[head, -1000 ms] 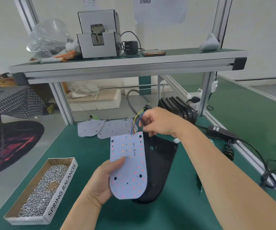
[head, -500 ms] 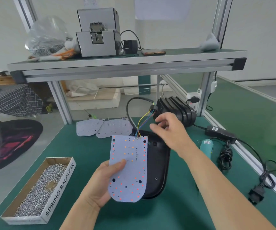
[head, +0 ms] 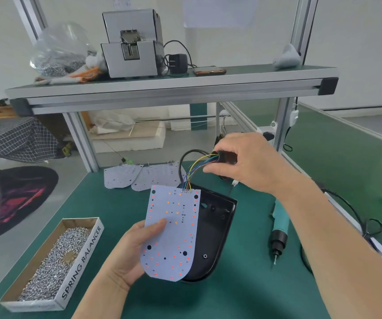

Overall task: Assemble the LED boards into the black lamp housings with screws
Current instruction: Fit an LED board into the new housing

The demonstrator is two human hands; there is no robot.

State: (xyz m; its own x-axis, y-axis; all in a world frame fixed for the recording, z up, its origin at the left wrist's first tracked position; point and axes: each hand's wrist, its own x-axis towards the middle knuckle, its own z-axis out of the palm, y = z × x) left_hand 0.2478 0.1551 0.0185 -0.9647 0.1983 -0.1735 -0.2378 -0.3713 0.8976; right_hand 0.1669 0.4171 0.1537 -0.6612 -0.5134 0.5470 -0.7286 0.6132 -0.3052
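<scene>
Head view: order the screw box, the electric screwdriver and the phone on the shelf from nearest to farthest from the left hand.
1. Screw box, just left of the left hand, which holds the LED board.
2. Electric screwdriver, to the right, beyond the black housing.
3. Phone, up on the rear shelf.

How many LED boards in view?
3. One LED board in the left hand, by the black housing; a left board and right board flat at the table's far edge. More may be hidden.

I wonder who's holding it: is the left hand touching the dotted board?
Touching. The head view shows the left hand gripping the LED board, thumb pressed on its face.
</scene>
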